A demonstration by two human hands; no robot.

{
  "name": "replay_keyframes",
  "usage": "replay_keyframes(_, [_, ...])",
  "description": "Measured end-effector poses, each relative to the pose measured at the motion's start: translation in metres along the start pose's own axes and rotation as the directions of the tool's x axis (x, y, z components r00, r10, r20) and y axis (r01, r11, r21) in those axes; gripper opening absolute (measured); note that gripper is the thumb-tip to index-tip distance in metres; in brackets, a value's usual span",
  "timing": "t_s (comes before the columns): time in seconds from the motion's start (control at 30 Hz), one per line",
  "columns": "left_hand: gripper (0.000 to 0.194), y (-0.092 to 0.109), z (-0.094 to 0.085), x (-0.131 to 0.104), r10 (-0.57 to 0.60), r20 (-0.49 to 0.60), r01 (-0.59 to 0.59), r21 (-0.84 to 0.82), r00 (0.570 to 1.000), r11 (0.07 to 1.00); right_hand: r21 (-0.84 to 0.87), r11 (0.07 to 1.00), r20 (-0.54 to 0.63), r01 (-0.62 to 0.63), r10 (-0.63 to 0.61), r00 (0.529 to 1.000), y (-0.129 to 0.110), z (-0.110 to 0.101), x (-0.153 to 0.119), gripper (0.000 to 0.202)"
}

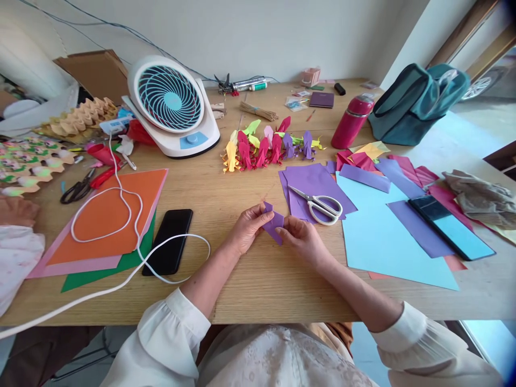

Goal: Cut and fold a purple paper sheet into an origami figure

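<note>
A small folded piece of purple paper [275,228] is held over the table between both my hands. My left hand [250,228] pinches its upper left side with thumb and fingers. On the right side, my right hand [300,236] grips the paper's edge, fingers closed. White-handled scissors [322,207] lie partly opened on purple sheets [318,183], just right of and beyond my hands. Behind them, a cluster of folded paper figures [262,153] in red, yellow, green, pink and purple stands on the table.
A fan [171,102] stands at the back left. A black phone [171,242], white cable [141,215] and orange sheets [108,226] lie left. Right are a red bottle [352,122], light blue paper [374,236], a tablet [451,226] and a teal bag [407,113]. Another person's arm [18,215] rests far left.
</note>
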State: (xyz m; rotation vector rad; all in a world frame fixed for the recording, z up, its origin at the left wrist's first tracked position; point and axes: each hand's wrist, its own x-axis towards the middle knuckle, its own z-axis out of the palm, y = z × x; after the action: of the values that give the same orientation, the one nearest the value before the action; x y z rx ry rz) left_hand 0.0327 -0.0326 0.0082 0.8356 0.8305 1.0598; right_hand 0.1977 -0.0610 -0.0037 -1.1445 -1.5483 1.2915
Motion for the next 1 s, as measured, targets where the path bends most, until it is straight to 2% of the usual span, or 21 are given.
replay_keyframes(0.17, [0.041, 0.002, 0.001, -0.001, -0.002, -0.005, 0.002, 0.032, 1.0, 0.999, -0.043, 0.999, 0.013, 0.01, -0.01, 1.0, -0.004, -0.001, -0.006, 0.018])
replay_keyframes(0.23, [0.04, 0.009, -0.002, -0.001, 0.034, -0.045, -0.032, 0.04, 0.998, 0.999, -0.105, 0.994, 0.045, 0.035, -0.03, 0.999, -0.006, -0.002, -0.009, 0.017])
replay_keyframes(0.33, [0.04, 0.032, -0.019, -0.003, 0.159, -0.192, -0.153, 0.045, 0.968, 0.987, -0.253, 0.962, 0.055, 0.103, -0.092, 0.994, -0.01, 0.007, -0.012, 0.019])
replay_keyframes(0.4, [0.038, 0.053, -0.04, -0.009, 0.224, -0.284, -0.217, 0.058, 0.932, 0.974, -0.272, 0.949, 0.095, 0.161, -0.14, 0.986, -0.016, 0.025, -0.008, 0.023])
replay_keyframes(0.47, [0.039, 0.075, -0.065, -0.022, 0.312, -0.466, -0.283, 0.133, 0.828, 0.95, -0.209, 0.963, 0.223, 0.171, -0.123, 0.967, -0.025, 0.052, 0.005, 0.027])
replay_keyframes(0.57, [0.038, 0.101, -0.099, -0.048, 0.416, -0.663, -0.252, 0.333, 0.623, 0.909, -0.11, 0.992, 0.306, -0.067, 0.098, 0.947, -0.037, 0.1, 0.033, 0.026])
replay_keyframes(0.6, [0.037, 0.107, -0.109, -0.057, 0.41, -0.692, -0.215, 0.355, 0.594, 0.91, -0.093, 0.989, 0.318, -0.112, 0.136, 0.938, -0.039, 0.116, 0.041, 0.024])
replay_keyframes(0.67, [0.037, 0.114, -0.127, -0.074, 0.354, -0.721, -0.113, 0.361, 0.596, 0.926, -0.044, 0.974, 0.38, -0.222, 0.222, 0.898, -0.042, 0.144, 0.051, 0.022])
replay_keyframes(0.73, [0.04, 0.116, -0.14, -0.087, 0.281, -0.742, 0.001, 0.355, 0.609, 0.935, 0.017, 0.939, 0.485, -0.343, 0.293, 0.824, -0.043, 0.168, 0.051, 0.026])
replay_keyframes(0.87, [0.045, 0.116, -0.156, -0.095, 0.167, -0.734, 0.154, 0.348, 0.658, 0.925, 0.136, 0.851, 0.63, -0.507, 0.321, 0.708, -0.046, 0.201, 0.037, 0.04])
replay_keyframes(0.93, [0.045, 0.117, -0.159, -0.095, 0.143, -0.721, 0.18, 0.351, 0.678, 0.919, 0.182, 0.808, 0.661, -0.56, 0.321, 0.678, -0.048, 0.211, 0.034, 0.051])
replay_keyframes(1.0, [0.045, 0.119, -0.161, -0.096, 0.139, -0.706, 0.188, 0.364, 0.695, 0.912, 0.251, 0.769, 0.651, -0.588, 0.315, 0.69, -0.048, 0.216, 0.036, 0.063])
